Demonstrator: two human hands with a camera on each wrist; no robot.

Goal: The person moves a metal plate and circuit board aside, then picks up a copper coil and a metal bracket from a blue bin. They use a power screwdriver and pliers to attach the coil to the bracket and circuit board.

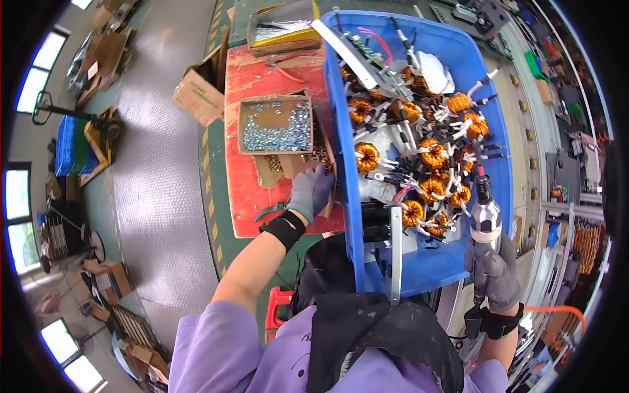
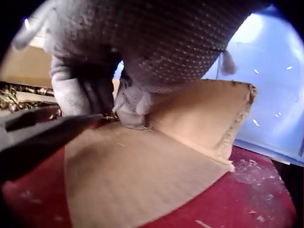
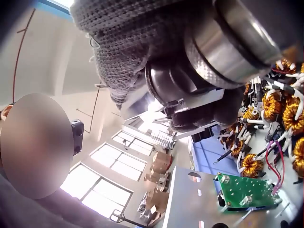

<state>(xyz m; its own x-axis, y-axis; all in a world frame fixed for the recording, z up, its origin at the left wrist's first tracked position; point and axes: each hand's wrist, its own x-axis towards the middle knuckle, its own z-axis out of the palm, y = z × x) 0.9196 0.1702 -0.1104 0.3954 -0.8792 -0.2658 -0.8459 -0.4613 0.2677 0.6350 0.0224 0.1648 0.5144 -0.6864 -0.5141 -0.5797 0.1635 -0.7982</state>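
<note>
My gloved left hand (image 1: 311, 191) reaches down into a torn cardboard box of brass-coloured screws (image 1: 317, 157) on the red tabletop. In the left wrist view its bent fingers (image 2: 130, 107) meet low at the cardboard flap (image 2: 142, 173), near brass pieces (image 2: 28, 95); I cannot tell whether they hold one. My gloved right hand (image 1: 498, 275) grips a power screwdriver (image 1: 485, 219), its bit pointing away from me over the right side of a blue bin (image 1: 419, 268). Copper-wound coils (image 1: 433, 153) with white leads fill this bin.
A box of small silvery hardware (image 1: 275, 134) stands beyond the screws. Green-handled pliers (image 1: 268, 211) lie by my left wrist, and red-handled pliers (image 1: 288, 65) farther back. A metal strip (image 1: 396, 255) stands at the bin's near edge. An orange hose (image 1: 557, 309) runs beside my right wrist.
</note>
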